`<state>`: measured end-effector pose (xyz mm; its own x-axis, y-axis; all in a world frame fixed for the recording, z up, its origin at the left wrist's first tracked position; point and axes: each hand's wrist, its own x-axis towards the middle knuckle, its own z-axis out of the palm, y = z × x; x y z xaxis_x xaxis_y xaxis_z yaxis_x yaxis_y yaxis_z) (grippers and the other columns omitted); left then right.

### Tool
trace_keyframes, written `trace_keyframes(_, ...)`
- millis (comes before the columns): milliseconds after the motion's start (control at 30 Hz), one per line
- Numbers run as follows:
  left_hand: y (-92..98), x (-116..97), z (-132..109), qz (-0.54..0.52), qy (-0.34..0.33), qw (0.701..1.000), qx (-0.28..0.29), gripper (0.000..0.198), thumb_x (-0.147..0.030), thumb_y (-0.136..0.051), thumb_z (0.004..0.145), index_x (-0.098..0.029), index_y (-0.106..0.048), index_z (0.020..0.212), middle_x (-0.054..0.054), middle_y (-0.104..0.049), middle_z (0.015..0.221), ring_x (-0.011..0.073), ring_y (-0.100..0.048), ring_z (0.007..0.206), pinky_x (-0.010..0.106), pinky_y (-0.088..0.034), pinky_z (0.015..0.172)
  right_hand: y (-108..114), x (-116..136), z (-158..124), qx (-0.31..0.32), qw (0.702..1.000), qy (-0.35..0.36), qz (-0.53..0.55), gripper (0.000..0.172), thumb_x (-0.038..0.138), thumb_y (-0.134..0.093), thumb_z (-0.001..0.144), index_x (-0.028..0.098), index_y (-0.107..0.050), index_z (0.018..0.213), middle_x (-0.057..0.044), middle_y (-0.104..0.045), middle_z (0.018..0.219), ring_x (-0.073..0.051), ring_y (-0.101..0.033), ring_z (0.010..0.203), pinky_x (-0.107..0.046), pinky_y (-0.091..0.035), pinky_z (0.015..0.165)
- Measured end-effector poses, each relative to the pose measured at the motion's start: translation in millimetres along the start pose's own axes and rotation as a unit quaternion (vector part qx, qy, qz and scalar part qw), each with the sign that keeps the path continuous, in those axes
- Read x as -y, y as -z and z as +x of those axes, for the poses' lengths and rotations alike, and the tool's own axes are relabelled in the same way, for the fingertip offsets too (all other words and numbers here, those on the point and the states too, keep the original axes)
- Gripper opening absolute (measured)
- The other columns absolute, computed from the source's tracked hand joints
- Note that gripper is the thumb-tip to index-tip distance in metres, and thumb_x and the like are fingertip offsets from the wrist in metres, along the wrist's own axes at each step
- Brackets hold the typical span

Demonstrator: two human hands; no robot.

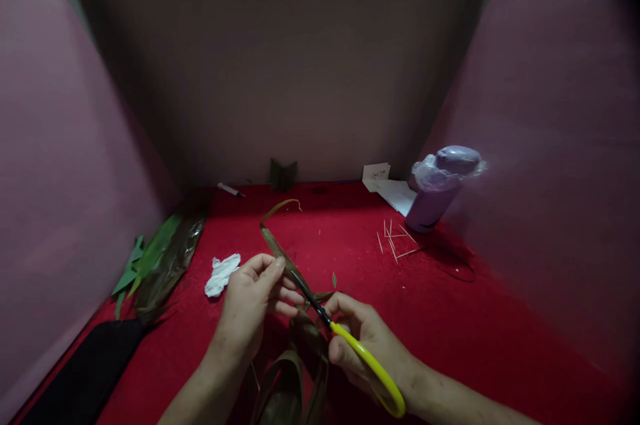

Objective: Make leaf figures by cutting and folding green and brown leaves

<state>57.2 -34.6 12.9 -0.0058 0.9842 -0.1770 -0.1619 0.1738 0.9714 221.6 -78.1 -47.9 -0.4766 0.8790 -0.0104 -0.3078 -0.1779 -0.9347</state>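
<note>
Between thumb and fingers, my left hand [255, 298] pinches a long brownish-green leaf strip [275, 245], whose thin curled tip points away from me. My right hand [367, 338] is closed on yellow-handled scissors [367, 358]. Their dark blades lie against the strip, close to my left fingertips; whether they are parted is hard to tell. Below both hands, more folded dark leaves [285, 385] hang or lie at the bottom edge, partly hidden by the hands.
Crumpled white tissue [221, 275] and bagged leaves [173, 265] lie left, near a black item [85, 371]. Several toothpicks [393, 241] and a purple container [433, 205] are right. A syringe [230, 189], a green leaf piece [283, 175] and white papers [395, 195] sit at the back.
</note>
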Motion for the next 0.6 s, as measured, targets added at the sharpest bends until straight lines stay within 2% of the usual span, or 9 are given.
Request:
trace_keyframes(133, 0.9, -1.7, 0.1, -0.007, -0.001, 1.0, 0.008, 0.02, -0.03, -0.06, 0.075, -0.016, -0.049, 0.068, 0.0, -0.063, 0.055, 0.0161, -0.063, 0.044, 0.025, -0.05, 0.038, 1.1, 4.8, -0.1, 0.005, 0.998, 0.003, -0.057, 0.046, 0.056, -0.066, 0.068, 0.02, -0.043, 0.084, 0.009, -0.036, 0.054, -0.004, -0.024, 0.042, -0.017, -0.017, 0.037)
trace_keyframes(233, 1.6, -1.8, 0.5, -0.008, -0.001, 1.0, 0.012, 0.019, -0.03, -0.061, 0.074, -0.016, -0.049, 0.068, 0.0, -0.062, 0.055, 0.0156, -0.062, 0.044, 0.024, -0.049, 0.038, 1.2, 6.6, -0.5, 0.005, 0.996, 0.016, -0.091, 0.05, 0.06, -0.064, 0.067, 0.019, -0.044, 0.086, 0.008, -0.036, 0.058, -0.005, -0.024, 0.046, -0.017, -0.02, 0.04)
trace_keyframes(400, 2.1, 0.1, 1.1, -0.002, -0.002, 1.0, 0.016, 0.019, -0.031, -0.061, 0.074, -0.016, -0.051, 0.068, -0.001, -0.062, 0.055, 0.015, -0.061, 0.044, 0.025, -0.05, 0.038, 0.8, 5.5, -2.5, -0.009, 0.992, 0.031, -0.119, 0.056, 0.066, -0.062, 0.064, 0.019, -0.047, 0.09, 0.004, -0.041, 0.066, -0.007, -0.029, 0.053, -0.02, -0.028, 0.047)
trace_keyframes(600, 0.5, 0.4, 0.3, 0.001, 0.007, 1.0, 0.027, 0.019, -0.031, -0.061, 0.074, -0.016, -0.05, 0.068, -0.001, -0.063, 0.054, 0.0153, -0.062, 0.044, 0.024, -0.05, 0.039, 1.1, 4.1, -3.1, -0.023, 0.991, 0.022, -0.128, 0.058, 0.067, -0.062, 0.063, 0.018, -0.048, 0.091, 0.002, -0.045, 0.068, -0.008, -0.035, 0.055, -0.02, -0.031, 0.048)
